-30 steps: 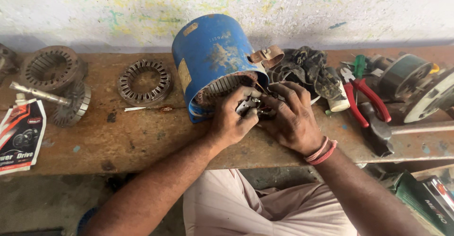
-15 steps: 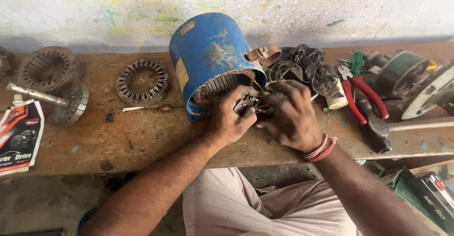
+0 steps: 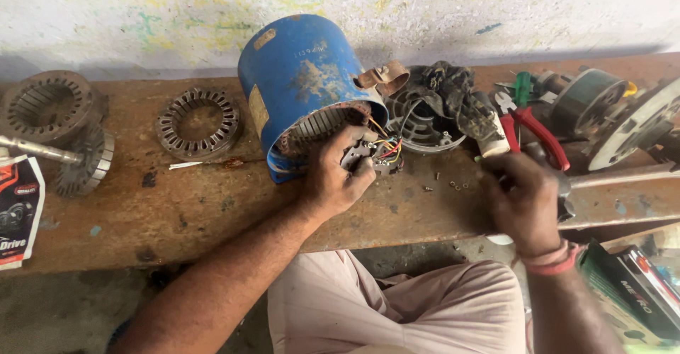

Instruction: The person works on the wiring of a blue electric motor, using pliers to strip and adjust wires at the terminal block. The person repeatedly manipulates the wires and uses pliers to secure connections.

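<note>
Now the right hand has left the terminal block, where half a second ago both hands worked close together at the mouth of the motor; it sits off to the right over the bench, fingers curled, just below the red pliers. Whether it is pinching anything I cannot tell, since its back faces the camera. That leaves the left hand alone on the block, fingers pressed around it at the motor's open end, with coloured wires running from it into the housing. My judgement is that the wiring work is paused while the right hand goes for a tool or one of the small parts. Counted: 1 blue motor lying on its side, 1 terminal block, 1 pair of red pliers, 1 green-handled screwdriver, 1 dark rag, 1 bare stator ring left of the motor, 1 larger stator at the far left, and about 4 small screws loose on the bench between the hands.
</note>
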